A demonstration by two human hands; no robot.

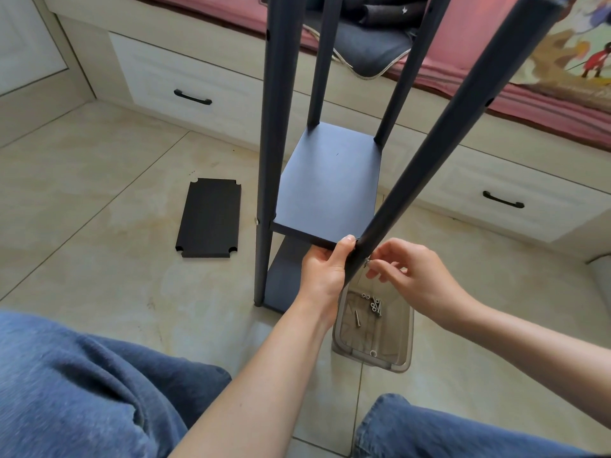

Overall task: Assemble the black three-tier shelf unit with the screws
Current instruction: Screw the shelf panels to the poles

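I see open tile floor (99, 166) left of the loose panel (209, 219); the screw tray (401, 352) and near-right post (439, 133) crowd my right side

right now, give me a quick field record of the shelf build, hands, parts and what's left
left hand: grips the near right post and the middle shelf corner
right hand: pinches a screw at that post
shelves fitted: middle shelf and bottom shelf
shelf left: loose panel flat on the floor, left of the frame
spare screws: in the clear tray below the hands
seated screw: one shows on the near left post
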